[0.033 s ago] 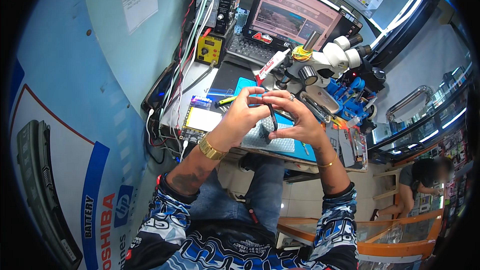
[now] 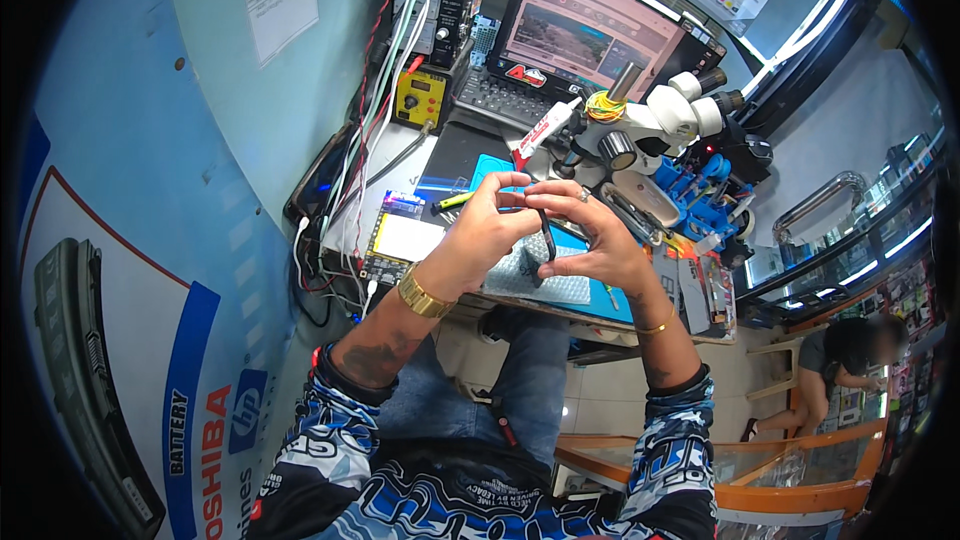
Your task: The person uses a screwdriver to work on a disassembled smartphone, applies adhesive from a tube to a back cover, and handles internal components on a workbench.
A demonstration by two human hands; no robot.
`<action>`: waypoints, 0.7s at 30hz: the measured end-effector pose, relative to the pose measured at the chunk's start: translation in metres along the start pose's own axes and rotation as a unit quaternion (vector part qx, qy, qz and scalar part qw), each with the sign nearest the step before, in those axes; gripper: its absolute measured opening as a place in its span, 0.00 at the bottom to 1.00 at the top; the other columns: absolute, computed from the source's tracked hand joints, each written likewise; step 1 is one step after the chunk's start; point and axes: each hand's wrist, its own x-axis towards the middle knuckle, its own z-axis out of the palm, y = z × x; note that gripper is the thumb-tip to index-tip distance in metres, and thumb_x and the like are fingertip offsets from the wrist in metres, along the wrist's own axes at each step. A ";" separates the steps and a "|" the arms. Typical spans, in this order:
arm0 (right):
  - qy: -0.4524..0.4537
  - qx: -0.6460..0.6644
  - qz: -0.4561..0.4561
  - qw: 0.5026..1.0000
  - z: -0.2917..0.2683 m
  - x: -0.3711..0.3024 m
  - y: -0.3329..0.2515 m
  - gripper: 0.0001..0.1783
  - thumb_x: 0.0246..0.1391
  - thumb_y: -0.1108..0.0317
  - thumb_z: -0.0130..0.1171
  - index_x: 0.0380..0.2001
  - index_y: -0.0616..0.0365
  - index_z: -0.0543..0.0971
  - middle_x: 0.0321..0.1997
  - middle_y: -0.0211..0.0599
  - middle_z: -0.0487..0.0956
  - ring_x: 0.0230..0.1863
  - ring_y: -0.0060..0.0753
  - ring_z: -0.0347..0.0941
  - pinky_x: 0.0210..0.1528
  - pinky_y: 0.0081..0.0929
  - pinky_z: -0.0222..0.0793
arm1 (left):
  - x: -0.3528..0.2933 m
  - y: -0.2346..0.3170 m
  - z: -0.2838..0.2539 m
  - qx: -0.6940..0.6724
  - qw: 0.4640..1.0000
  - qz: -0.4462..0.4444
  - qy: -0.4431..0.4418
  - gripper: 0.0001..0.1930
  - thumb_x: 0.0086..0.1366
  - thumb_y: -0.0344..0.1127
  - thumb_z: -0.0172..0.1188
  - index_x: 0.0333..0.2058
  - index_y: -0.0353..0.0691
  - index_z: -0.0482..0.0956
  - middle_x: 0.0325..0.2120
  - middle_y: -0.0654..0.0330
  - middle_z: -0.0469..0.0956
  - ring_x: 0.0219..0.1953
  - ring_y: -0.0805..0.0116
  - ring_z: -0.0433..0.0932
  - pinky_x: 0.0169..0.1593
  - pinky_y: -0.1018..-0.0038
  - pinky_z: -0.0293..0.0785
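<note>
A thin black phone-sized slab (image 2: 547, 236) is held up over the bench and seen nearly edge-on, so its face is hidden. My right hand (image 2: 600, 245) grips it by its ends, with the thumb at the near end and the fingers at the far end. Closed in a pinch, my left hand (image 2: 487, 230) has its fingertips at the slab's far end. Below the hands lies a sheet of bubble wrap (image 2: 567, 289) on a blue mat (image 2: 621, 312). A yellow-green pen-like tool (image 2: 453, 202) rests just beyond my left hand.
A microscope (image 2: 660, 120) stands behind my right hand, beside a blue tool rack (image 2: 705, 180). A white-and-red tube (image 2: 545, 135) leans near its base. Left are a circuit board with a white pad (image 2: 408, 239), a yellow-fronted unit (image 2: 418, 98) and hanging cables. A monitor (image 2: 585, 25) stands behind.
</note>
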 end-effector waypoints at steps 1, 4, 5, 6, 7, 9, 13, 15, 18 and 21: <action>-0.005 -0.020 -0.005 1.000 -0.001 0.001 0.000 0.41 0.38 0.68 0.82 0.60 0.54 0.78 0.65 0.39 0.73 0.66 0.41 0.70 0.67 0.39 0.69 | 0.001 0.002 0.000 0.008 1.000 -0.002 -0.004 0.29 0.62 0.35 0.63 0.61 0.45 0.66 0.50 0.62 0.73 0.49 0.74 0.73 0.47 0.68 0.71; -0.003 -0.029 -0.026 0.999 -0.002 0.000 0.003 0.37 0.38 0.67 0.82 0.56 0.54 0.80 0.65 0.39 0.73 0.66 0.42 0.70 0.67 0.39 0.69 | 0.000 0.002 0.000 0.015 1.000 0.015 -0.008 0.28 0.62 0.34 0.63 0.61 0.45 0.66 0.50 0.62 0.74 0.49 0.75 0.73 0.46 0.69 0.72; 0.000 -0.026 -0.028 0.999 -0.002 -0.001 0.004 0.37 0.38 0.67 0.82 0.55 0.54 0.80 0.65 0.39 0.73 0.66 0.42 0.70 0.67 0.39 0.69 | 0.001 0.001 -0.001 0.016 1.000 0.010 -0.011 0.28 0.62 0.34 0.62 0.61 0.45 0.66 0.50 0.62 0.74 0.49 0.75 0.73 0.46 0.69 0.72; 0.003 -0.023 -0.030 0.999 -0.002 -0.001 0.005 0.36 0.38 0.67 0.82 0.55 0.54 0.80 0.65 0.39 0.73 0.66 0.42 0.70 0.67 0.40 0.69 | 0.002 0.001 -0.002 0.016 1.000 0.005 -0.013 0.28 0.62 0.34 0.62 0.61 0.45 0.66 0.50 0.62 0.74 0.49 0.75 0.73 0.46 0.69 0.72; 0.007 -0.020 -0.032 0.999 -0.002 -0.002 0.006 0.36 0.38 0.67 0.82 0.55 0.54 0.81 0.65 0.39 0.73 0.66 0.42 0.70 0.67 0.40 0.69 | 0.002 0.000 -0.002 0.017 1.000 -0.001 -0.015 0.28 0.62 0.33 0.62 0.61 0.45 0.66 0.50 0.63 0.74 0.49 0.75 0.73 0.46 0.69 0.72; 0.007 -0.032 -0.040 0.999 -0.003 -0.002 0.007 0.35 0.39 0.67 0.82 0.55 0.54 0.81 0.65 0.39 0.73 0.66 0.42 0.70 0.67 0.40 0.68 | 0.001 0.000 -0.001 0.014 1.000 0.008 -0.015 0.27 0.63 0.33 0.62 0.60 0.45 0.66 0.50 0.63 0.74 0.49 0.75 0.73 0.47 0.69 0.72; 0.016 -0.022 -0.034 0.999 -0.003 -0.006 0.012 0.35 0.40 0.66 0.82 0.55 0.53 0.81 0.65 0.40 0.73 0.67 0.43 0.70 0.68 0.41 0.68 | 0.001 -0.002 0.004 -0.004 1.000 0.018 -0.013 0.26 0.64 0.33 0.62 0.60 0.44 0.66 0.50 0.63 0.73 0.50 0.74 0.73 0.48 0.68 0.72; 0.011 -0.020 -0.030 0.999 -0.005 -0.007 0.011 0.35 0.40 0.66 0.82 0.55 0.53 0.81 0.65 0.40 0.73 0.67 0.43 0.70 0.68 0.41 0.67 | 0.001 -0.004 0.005 -0.006 1.000 0.026 -0.015 0.27 0.64 0.33 0.62 0.61 0.44 0.66 0.50 0.62 0.73 0.50 0.74 0.73 0.49 0.68 0.72; 0.009 -0.012 -0.029 0.999 -0.005 -0.008 0.010 0.34 0.41 0.68 0.81 0.55 0.53 0.81 0.65 0.41 0.73 0.67 0.44 0.70 0.68 0.41 0.67 | 0.001 -0.002 0.008 -0.020 0.999 0.032 -0.013 0.27 0.65 0.32 0.62 0.61 0.43 0.65 0.51 0.60 0.73 0.49 0.74 0.74 0.48 0.71 0.73; 0.016 -0.006 -0.034 0.999 -0.004 -0.010 0.011 0.34 0.40 0.70 0.80 0.55 0.53 0.81 0.65 0.41 0.73 0.67 0.45 0.70 0.68 0.41 0.67 | 0.004 -0.002 0.011 -0.044 0.998 0.042 -0.015 0.28 0.63 0.28 0.62 0.61 0.36 0.64 0.50 0.54 0.73 0.50 0.69 0.75 0.51 0.71 0.75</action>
